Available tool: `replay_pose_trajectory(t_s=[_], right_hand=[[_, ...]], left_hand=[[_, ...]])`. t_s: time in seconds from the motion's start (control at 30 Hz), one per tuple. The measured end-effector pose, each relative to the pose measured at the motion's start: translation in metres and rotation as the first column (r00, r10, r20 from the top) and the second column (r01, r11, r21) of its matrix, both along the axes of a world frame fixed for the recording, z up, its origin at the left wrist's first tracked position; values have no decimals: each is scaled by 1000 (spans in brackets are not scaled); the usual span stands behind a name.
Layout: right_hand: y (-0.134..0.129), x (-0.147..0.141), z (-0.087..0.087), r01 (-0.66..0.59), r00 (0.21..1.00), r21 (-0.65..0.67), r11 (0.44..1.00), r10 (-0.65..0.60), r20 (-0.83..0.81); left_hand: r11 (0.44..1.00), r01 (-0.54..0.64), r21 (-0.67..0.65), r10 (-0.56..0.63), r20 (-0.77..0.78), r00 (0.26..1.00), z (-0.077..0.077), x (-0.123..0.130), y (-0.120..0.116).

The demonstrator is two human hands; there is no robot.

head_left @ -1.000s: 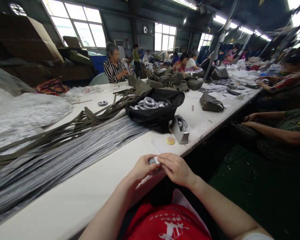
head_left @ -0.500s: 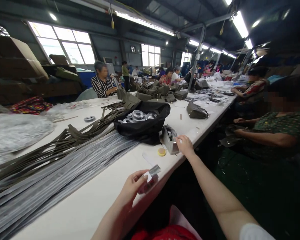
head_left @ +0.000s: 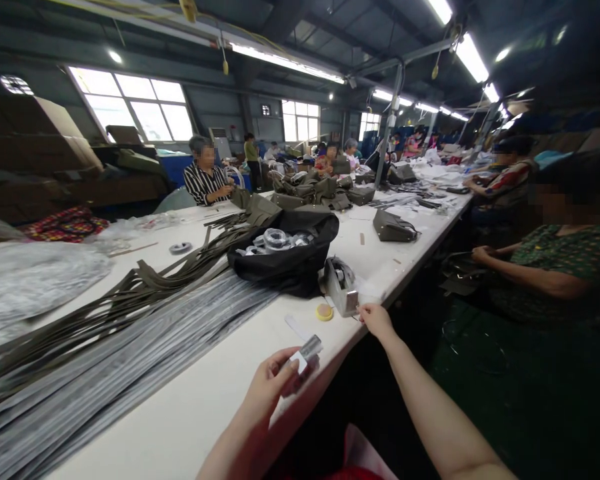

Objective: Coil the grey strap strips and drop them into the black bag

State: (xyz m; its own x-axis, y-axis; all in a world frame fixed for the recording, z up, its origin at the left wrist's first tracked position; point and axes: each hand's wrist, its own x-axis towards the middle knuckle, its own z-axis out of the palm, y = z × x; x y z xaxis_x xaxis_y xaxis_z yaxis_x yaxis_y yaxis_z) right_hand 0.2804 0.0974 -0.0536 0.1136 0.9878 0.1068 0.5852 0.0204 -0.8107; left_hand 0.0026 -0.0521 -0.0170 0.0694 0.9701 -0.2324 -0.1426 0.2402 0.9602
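Note:
My left hand [head_left: 275, 380] is closed on a small clear plastic packet [head_left: 307, 353] with a white label, just above the table's front edge. What lies inside the packet is unclear. My right hand [head_left: 377, 321] has its fingertips pinched together at the front end of a grey tape dispenser [head_left: 344, 297]. Anything between those fingertips is too small to make out. A yellow-rimmed roll of tape [head_left: 324, 312] lies just left of the dispenser. Behind it stands a black fabric bag [head_left: 285, 267] filled with coiled, plastic-wrapped rolls [head_left: 275, 238].
Long olive straps [head_left: 165, 277] and grey plastic-covered strips [head_left: 145, 353] spread across the white table [head_left: 145, 427] at left. Olive bags [head_left: 393, 227] lie farther back. A co-worker in a striped shirt [head_left: 207, 183] sits across; another person in a green patterned top [head_left: 555, 257] sits at right.
My right hand has moved from the dispenser's side down to just past its front end. My left hand keeps the packet in nearly the same place.

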Motion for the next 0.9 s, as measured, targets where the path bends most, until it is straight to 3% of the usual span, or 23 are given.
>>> replay_pose_trajectory(t_s=[0.1,0.2,0.33,0.43,0.73,0.9], right_hand=[[-24,-11,5,-78,992,-21,997,76,-102],[-55,-38,26,-243,947,-18,970,233,-221],[-96,-74,50,-558,713,19,829,492,-500],[-112,-92,49,-633,623,13,774,519,-585],[-111,-110,32,-561,716,-109,820,416,-561],[-112,-112,31,-575,724,-147,805,417,-549]], left_hand=[[999,-16,49,18,-35,999,-1,5,3],[992,-47,118,61,-112,992,-2,12,5],[972,-90,218,137,-210,968,-6,19,6],[961,-136,242,198,-252,947,-6,19,6],[937,-129,324,232,-302,924,-3,15,2],[903,-147,403,302,-353,886,0,19,-1]])
